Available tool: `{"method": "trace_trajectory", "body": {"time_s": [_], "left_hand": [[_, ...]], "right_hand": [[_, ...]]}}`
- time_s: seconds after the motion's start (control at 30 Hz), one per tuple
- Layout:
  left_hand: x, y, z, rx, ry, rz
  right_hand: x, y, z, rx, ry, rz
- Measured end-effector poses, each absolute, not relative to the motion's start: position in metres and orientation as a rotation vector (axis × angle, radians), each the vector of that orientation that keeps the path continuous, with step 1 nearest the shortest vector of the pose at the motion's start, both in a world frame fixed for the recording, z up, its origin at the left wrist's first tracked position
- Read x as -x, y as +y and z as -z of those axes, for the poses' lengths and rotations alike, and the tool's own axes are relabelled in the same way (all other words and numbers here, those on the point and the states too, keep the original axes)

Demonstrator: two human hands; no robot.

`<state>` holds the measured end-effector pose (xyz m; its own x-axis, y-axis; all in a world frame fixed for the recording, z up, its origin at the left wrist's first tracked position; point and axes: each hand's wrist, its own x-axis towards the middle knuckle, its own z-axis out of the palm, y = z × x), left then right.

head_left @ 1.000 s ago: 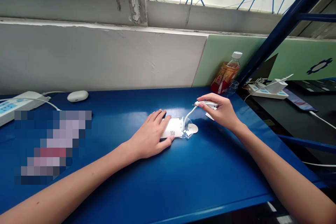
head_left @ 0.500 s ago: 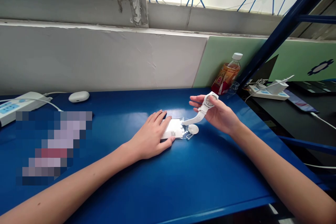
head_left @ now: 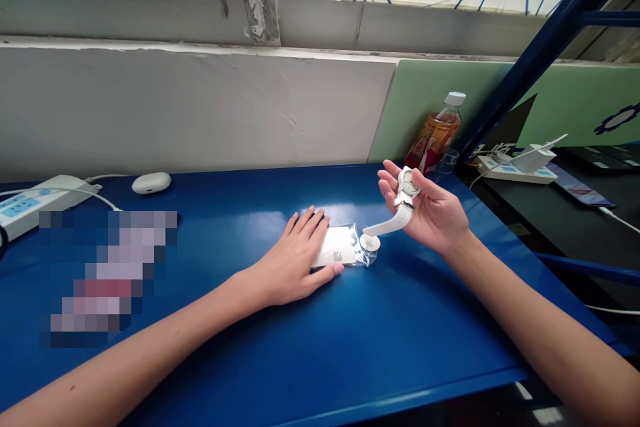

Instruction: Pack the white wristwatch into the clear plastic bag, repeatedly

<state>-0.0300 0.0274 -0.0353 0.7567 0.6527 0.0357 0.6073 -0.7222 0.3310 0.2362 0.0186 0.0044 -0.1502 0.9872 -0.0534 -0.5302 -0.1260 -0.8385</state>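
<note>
My right hand (head_left: 434,211) holds a white wristwatch (head_left: 404,197) above the blue table (head_left: 350,360), palm turned up, its dial facing me and one strap hanging down to the left. My left hand (head_left: 293,261) lies flat, fingers stretched out, pressing on a clear plastic bag with a white card (head_left: 341,247) inside. A small round white tag (head_left: 370,241) sits at the bag's right end, just under the strap's tip.
A bottle of amber drink (head_left: 433,136) stands at the table's back right corner. A white earbud case (head_left: 151,182) and a power strip (head_left: 35,203) lie at the back left. Another power strip with a charger (head_left: 520,167) rests on the dark desk to the right.
My right hand has lifted the watch off the table and turned it so the dial faces me. My left hand has stayed on the bag.
</note>
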Motion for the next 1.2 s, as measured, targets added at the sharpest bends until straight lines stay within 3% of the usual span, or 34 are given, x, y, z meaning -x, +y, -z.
{"method": "trace_trajectory", "body": {"time_s": [0.3,0.63,0.83,1.2], "left_hand": [[0.02,0.009,0.001,-2.199,0.534,-0.704],[0.0,0.003,0.004,-1.025,0.395,-0.416],[-0.001,0.003,0.008,-0.941,0.466,-0.454],[-0.004,0.001,0.012,-0.849,0.538,-0.436]], "right_hand": [[-0.209,0.002,-0.016,0.568,-0.779,-1.784],[-0.171,0.022,-0.014,0.561,-0.911,-1.879],[-0.174,0.025,-0.005,0.473,-0.912,-1.99],[-0.187,0.025,0.008,0.595,-1.04,-1.813]]}}
